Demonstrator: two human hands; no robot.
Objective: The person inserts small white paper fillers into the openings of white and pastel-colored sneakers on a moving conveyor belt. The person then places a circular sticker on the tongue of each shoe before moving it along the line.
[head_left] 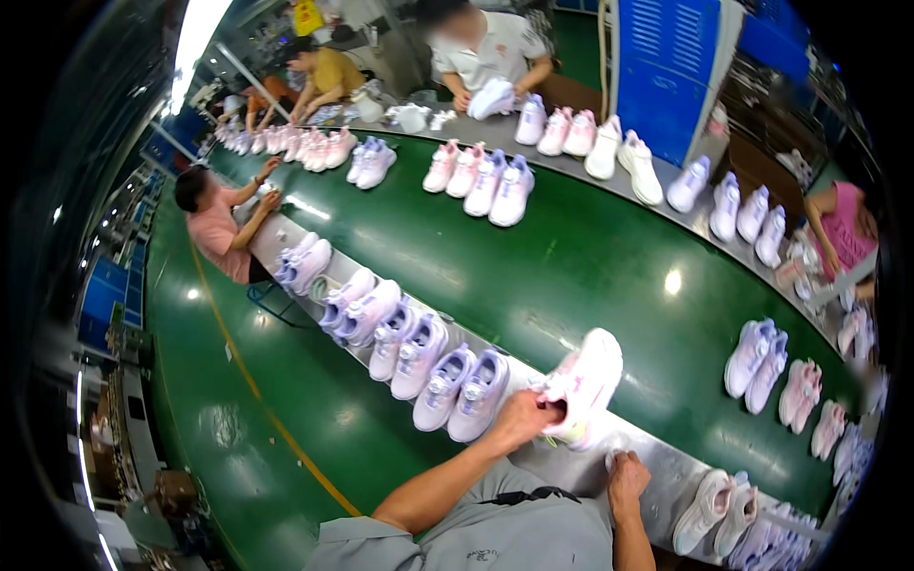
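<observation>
My left hand (526, 419) grips a white and pink sneaker (594, 374) at its ankle opening, with the fingers partly inside the shoe. The sneaker is raised over the metal ledge, its toe pointing away from me. Lower and to the right, my right hand (628, 482) is closed beside the ledge, apart from the sneaker. A small pale bit shows at its fingertips, too small to name. To the left of my left hand, a pair of white and lilac sneakers (478, 394) stands on the ledge.
More sneakers (373, 309) line the metal ledge (671, 447) leftward; white ones (705, 511) stand at right. Pairs (512, 190) rest on the green belt (571, 257). Across it, a person in white (490, 57) handles a shoe; a person in pink (224, 224) sits far left.
</observation>
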